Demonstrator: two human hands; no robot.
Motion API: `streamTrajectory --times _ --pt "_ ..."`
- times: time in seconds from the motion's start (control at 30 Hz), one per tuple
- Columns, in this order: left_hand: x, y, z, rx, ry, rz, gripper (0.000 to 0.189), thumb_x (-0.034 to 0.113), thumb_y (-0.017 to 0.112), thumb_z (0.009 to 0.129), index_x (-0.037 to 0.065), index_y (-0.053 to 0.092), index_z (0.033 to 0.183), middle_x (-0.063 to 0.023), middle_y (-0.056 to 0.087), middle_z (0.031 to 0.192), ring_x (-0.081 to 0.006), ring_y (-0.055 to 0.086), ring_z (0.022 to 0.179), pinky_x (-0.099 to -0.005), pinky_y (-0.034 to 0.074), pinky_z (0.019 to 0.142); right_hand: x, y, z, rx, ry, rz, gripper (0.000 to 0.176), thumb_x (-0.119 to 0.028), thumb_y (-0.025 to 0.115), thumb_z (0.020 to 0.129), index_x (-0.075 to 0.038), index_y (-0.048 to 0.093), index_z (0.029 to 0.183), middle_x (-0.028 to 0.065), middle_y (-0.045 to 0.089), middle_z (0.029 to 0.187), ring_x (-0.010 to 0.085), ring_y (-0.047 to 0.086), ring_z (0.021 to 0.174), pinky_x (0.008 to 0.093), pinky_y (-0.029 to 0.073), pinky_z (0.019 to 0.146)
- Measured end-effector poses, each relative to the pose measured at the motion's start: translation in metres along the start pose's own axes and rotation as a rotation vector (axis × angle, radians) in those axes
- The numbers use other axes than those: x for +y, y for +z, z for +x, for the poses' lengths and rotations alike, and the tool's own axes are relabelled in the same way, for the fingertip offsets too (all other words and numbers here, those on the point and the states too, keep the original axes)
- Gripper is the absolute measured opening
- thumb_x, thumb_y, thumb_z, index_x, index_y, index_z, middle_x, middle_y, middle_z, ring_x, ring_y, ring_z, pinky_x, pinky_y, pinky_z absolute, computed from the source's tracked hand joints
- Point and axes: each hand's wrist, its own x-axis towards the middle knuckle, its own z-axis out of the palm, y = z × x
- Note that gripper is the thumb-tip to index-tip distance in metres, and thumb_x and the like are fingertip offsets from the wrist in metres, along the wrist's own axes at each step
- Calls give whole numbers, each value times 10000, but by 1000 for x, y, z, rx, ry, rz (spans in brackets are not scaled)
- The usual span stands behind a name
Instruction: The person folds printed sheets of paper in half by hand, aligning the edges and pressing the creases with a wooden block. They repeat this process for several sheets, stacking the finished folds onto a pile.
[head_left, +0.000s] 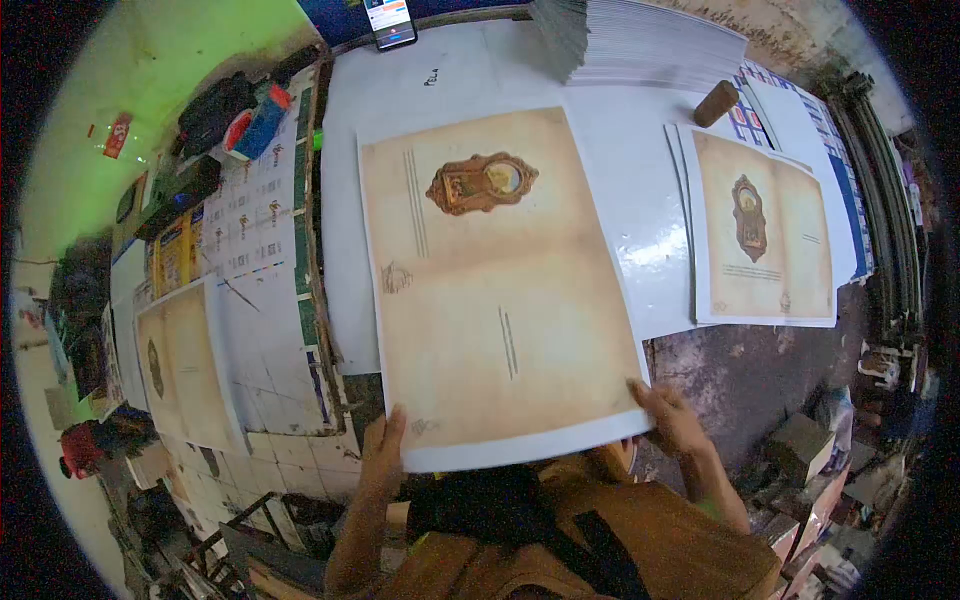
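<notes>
Spanning the near edge of the table [345, 220], the printed sheet [510, 290] overhung toward the body; its unsupported end could have sagged and creased. The right hand [678, 420] and left hand [382, 450] gripped its near corners, thumbs uppermost, other fingers partly hidden. Unequal pull risked skewing; hard pinching risked dented margins.

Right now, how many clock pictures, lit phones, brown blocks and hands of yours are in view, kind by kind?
Clock pictures: 3 (held sheet, right pile, left sheet)
Lit phone: 1
Brown block: 1
Hands: 2 (left hand, right hand)
Total: 7
</notes>
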Motion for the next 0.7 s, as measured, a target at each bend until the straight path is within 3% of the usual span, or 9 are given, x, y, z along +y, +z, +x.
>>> streamTrajectory --times 0.03,0.07,0.1,0.17,0.2,0.3,0.47,0.57,0.7 --pt "-1 -2 -10 -18 -95 -60 392 334 469 984 -41 584 962 -76 540 728 -187 493 666 -357 415 615 19 -11 -1 58 -62 68 462 -421 497 960 21 598 1052 107 651 925 197 619 889 340 492 747" --pt "-13 -5 -20 -20 -7 -44 386 343 492 973 -30 590 990 -81 562 789 -186 515 721 -346 428 661 32 -33 6 -18 18 214 426 -333 590 920 4 555 1178 149 621 1080 267 577 1035 370 467 844" --pt "-24 -7 -30 -20 81 -28 384 352 514 961 -19 597 1018 -85 584 851 -185 537 775 -335 442 708 27 -33 5 124 -246 -171 434 -286 622 893 -7 536 1213 160 599 1128 285 569 1051 374 461 862" --pt "-40 -12 -36 11 27 -2 386 365 538 948 -7 599 1033 -88 590 918 -178 550 823 -326 448 751 0 -27 8 399 -770 -949 510 -193 685 838 -28 497 1283 181 555 1224 321 553 1083 381 450 899" --pt "-38 -12 -38 3 -18 -34 388 370 550 942 -2 599 1042 -91 591 950 -175 556 845 -322 451 769 -18 -20 7 420 -897 -1028 637 -80 739 726 -40 484 1309 187 476 1327 357 506 1143 427 406 968" --pt "3 -9 -51 -58 -270 -263 384 370 575 930 13 591 1072 -91 587 1012 -161 569 886 -315 465 772 -45 -10 32 397 -1122 -1200 608 -136 669 754 -78 467 1325 177 451 1353 354 457 1208 462 363 1004" --pt "36 0 -56 41 -523 -406 334 336 570 940 51 578 1113 -49 591 999 -122 562 882 -275 472 737 -86 -3 78 182 -1329 -1296 482 -192 544 820 -70 512 1285 122 521 1303 314 484 1194 453 360 996" --pt "20 -3 -53 -156 -341 -510 296 319 553 951 59 582 1090 -31 598 956 -111 561 869 -272 469 736 -98 3 95 112 -1411 -1314 411 -181 550 806 -48 589 1193 113 586 1213 305 530 1132 433 405 940" --pt "23 4 -55 -97 -258 -395 294 336 508 970 54 586 995 -34 593 867 -106 573 799 -276 476 691 -110 2 101 69 -1457 -1288 395 -158 581 774 -32 621 1146 120 601 1182 308 557 1085 408 448 893"
